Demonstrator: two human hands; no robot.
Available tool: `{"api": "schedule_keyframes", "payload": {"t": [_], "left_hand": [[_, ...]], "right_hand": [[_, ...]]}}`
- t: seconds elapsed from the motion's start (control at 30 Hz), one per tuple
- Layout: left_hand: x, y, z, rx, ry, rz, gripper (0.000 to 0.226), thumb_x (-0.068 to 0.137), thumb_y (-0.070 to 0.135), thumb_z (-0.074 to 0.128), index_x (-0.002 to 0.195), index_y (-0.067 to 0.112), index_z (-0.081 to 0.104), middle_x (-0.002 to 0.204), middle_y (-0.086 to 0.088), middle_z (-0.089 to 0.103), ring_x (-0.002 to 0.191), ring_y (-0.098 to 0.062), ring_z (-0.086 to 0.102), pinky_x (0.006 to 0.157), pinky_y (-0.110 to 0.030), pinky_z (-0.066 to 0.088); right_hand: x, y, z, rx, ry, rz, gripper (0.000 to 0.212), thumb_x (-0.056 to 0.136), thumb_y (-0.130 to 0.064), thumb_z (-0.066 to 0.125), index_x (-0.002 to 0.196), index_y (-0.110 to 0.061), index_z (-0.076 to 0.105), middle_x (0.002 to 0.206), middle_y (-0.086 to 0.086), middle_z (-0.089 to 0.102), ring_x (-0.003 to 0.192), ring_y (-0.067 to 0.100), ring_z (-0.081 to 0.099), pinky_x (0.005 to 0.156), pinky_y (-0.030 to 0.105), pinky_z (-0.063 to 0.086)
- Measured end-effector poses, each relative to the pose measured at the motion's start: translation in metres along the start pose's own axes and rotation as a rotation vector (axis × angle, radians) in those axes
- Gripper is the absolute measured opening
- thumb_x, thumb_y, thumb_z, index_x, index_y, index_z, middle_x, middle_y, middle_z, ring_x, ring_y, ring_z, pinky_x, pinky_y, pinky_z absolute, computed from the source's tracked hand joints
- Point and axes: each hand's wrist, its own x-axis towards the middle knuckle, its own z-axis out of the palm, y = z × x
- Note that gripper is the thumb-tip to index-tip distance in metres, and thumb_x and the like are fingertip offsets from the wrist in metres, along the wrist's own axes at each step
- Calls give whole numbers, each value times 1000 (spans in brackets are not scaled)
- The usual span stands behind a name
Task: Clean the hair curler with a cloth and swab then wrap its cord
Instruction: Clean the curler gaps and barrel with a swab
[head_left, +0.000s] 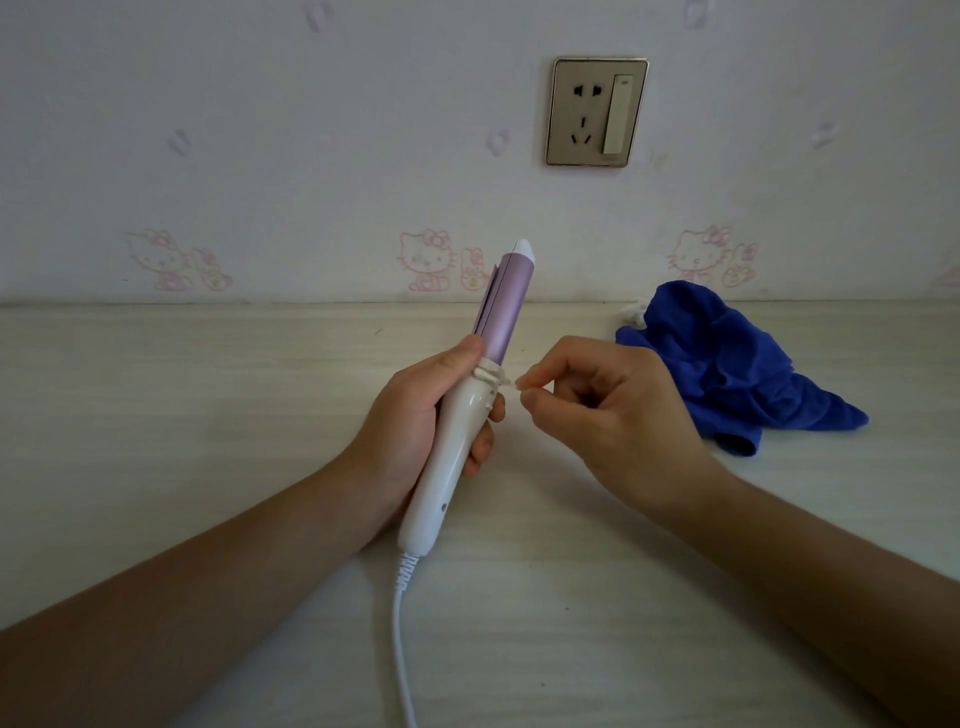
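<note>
My left hand (415, 415) grips the white handle of the hair curler (457, 441), holding it upright and tilted, its purple barrel (506, 306) pointing up toward the wall. My right hand (597, 410) pinches a small white swab (514, 383) between thumb and fingers. The swab's tip touches the white collar where barrel meets handle. The white cord (402, 634) runs from the handle's base down off the bottom of the view. A crumpled blue cloth (727, 374) lies on the table to the right, untouched.
A light wooden table (208, 415) meets a patterned wall at the back. A wall socket with a switch (597, 111) sits above the curler. Something small and white (635, 310) lies by the cloth's far edge.
</note>
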Motion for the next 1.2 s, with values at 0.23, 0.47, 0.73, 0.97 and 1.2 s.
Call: {"api": "schedule_keyframes", "payload": {"t": [0.23,0.47,0.73,0.97,1.2], "left_hand": [[2,2,1,-24,25,-30,45,97,53,58,83,12,69,61,-7,64,45,-20,55,44,-27,45],[0,4,0,-36,30,-29,46,99,54,55,83,13,70,62,-6,65,45,-18,56,43,-26,47],[3,3,0,-133,20,-54,42,95,54,60,80,16,72,69,-7,65,49,-21,55,51,-29,46],[3,3,-4,-211,28,-73,37,95,51,61,80,19,72,76,-7,64,48,-17,54,46,-27,43],[3,3,0,-97,26,-12,37,81,42,75,100,13,62,73,-4,62,51,-18,54,51,-28,45]], "right_hand": [[-7,-7,7,95,-230,16,16,89,-13,74,84,-28,78,50,-8,49,48,9,38,51,26,38],[-2,-8,5,-28,-154,-22,19,91,-10,75,83,-28,75,50,-7,54,45,9,43,51,31,45],[-8,-13,10,-75,-279,-53,17,87,-7,77,79,-22,76,50,-8,52,45,7,47,55,22,51],[-10,-17,18,-60,-458,-38,10,85,-7,76,82,-16,76,52,-14,52,48,6,50,67,31,58],[-8,-15,13,-88,-304,-55,12,87,-8,75,81,-18,75,50,-15,48,47,8,44,59,38,55]]}}
